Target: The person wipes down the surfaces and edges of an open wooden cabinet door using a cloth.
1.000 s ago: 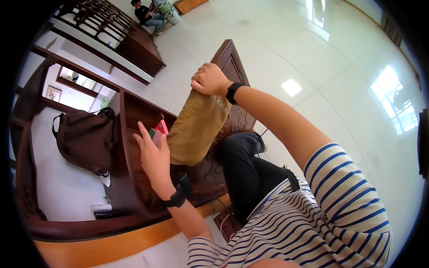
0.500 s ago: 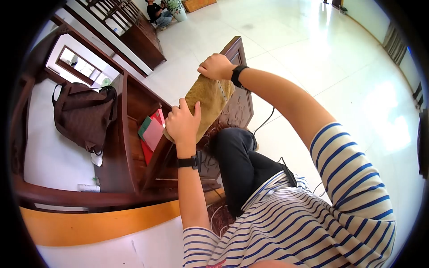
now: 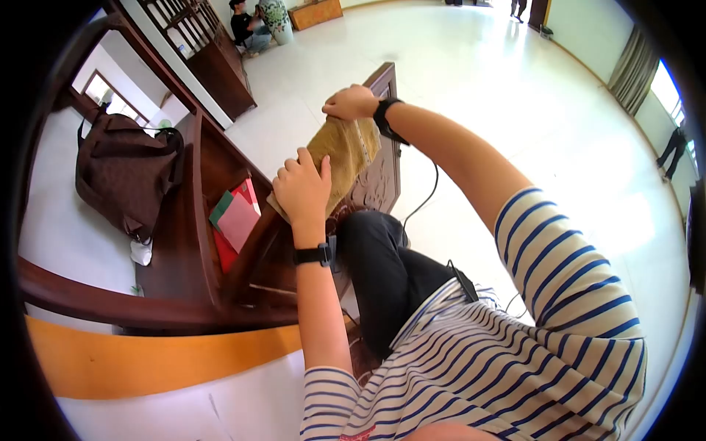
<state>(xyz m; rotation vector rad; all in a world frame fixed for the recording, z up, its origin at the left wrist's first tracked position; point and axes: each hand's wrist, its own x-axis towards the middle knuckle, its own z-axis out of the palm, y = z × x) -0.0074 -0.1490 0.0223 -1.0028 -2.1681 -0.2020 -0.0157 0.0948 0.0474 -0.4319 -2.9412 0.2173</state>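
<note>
Mustard-brown cloth [image 3: 342, 147]: between the dark wooden cabinet's [image 3: 176, 316] edge and the upper corner of the carved wooden panel [image 3: 379, 187]; contact with panel unclear. Right hand [image 3: 351, 103] closed on far end; left hand [image 3: 303, 192] over near end, thumb spread, grip hidden. Done: cloth in hand, extended; not yet released, remainder unclear. Long axis slants from left hand outward to right; dotted edge faces floor [image 3: 471, 147]. Folders [image 3: 239, 220] in cabinet compartment; brown bag [image 3: 129, 176] farther left.

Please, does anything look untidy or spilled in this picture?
Mildly, yes: the red, green and pink flat items lie crookedly overlapped in the wooden compartment, not neatly stacked. I see no spill.
</note>
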